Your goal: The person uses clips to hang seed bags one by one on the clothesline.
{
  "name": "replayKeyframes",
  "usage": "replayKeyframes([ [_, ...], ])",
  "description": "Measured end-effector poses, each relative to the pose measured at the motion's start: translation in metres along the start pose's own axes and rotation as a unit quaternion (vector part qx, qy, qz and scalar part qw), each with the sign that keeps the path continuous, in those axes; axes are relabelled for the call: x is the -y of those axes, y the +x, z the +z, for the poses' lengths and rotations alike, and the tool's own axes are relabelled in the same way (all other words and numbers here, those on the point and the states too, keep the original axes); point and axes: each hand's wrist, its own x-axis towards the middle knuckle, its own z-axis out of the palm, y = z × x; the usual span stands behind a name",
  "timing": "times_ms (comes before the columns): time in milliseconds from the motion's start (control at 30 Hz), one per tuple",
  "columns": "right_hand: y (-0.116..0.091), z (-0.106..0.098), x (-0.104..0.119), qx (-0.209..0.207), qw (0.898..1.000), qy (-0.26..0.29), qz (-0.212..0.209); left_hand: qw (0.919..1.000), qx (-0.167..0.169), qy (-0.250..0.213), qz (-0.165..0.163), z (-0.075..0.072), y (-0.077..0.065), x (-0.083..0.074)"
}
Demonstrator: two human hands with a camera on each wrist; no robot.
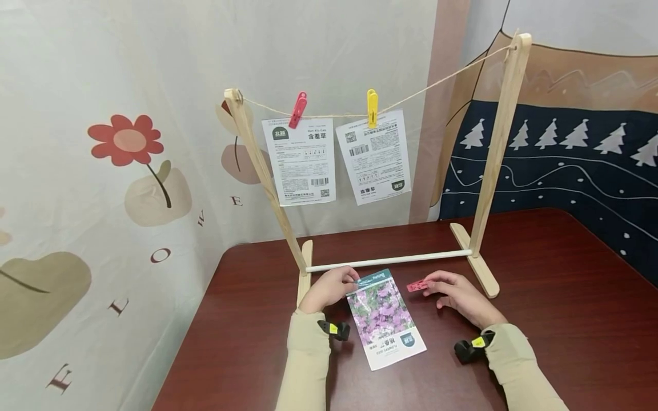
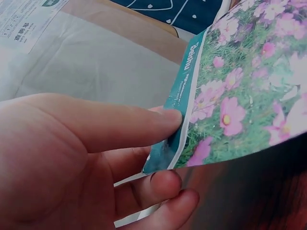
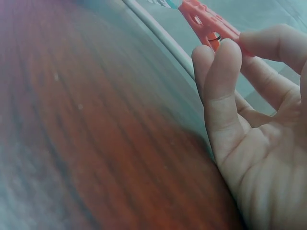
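Observation:
My left hand (image 1: 333, 286) pinches the teal top edge of a flower seed packet (image 1: 386, 311) printed with pink blossoms. In the left wrist view the thumb lies on the front of the packet (image 2: 240, 91), with fingers behind it. My right hand (image 1: 460, 295) holds a red clothespin (image 1: 417, 285) between thumb and fingers, a short way right of the packet. The right wrist view shows the clothespin (image 3: 206, 21) at the fingertips. Two white packets hang from a string (image 1: 426, 88): the left packet (image 1: 300, 162) under a red clothespin (image 1: 297, 110), the right packet (image 1: 377, 162) under a yellow clothespin (image 1: 372, 108).
A wooden frame carries the string between its left post (image 1: 267, 180) and right post (image 1: 498, 148). A white rod (image 1: 390, 260) joins its feet low over the dark red table (image 1: 231, 342). Behind hangs a printed cloth (image 1: 169, 63).

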Motion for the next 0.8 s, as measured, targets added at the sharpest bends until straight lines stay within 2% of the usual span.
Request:
replayKeyframes([
  [167,-0.001,-0.001,0.001,0.002,1.000,0.014,0.001,0.9995,-0.010,-0.019,0.021,-0.005,-0.003,0.000],
  [467,-0.001,-0.001,0.002,0.011,0.999,0.038,-0.003,0.9958,-0.062,-0.045,0.051,-0.015,-0.006,0.003],
  [700,-0.001,-0.001,0.002,0.011,0.999,0.036,-0.006,0.9961,-0.059,-0.039,0.052,-0.016,-0.006,0.006],
  [800,0.000,-0.002,0.002,0.014,0.999,0.037,-0.006,0.9958,-0.052,-0.055,0.052,-0.016,-0.006,0.006],
])
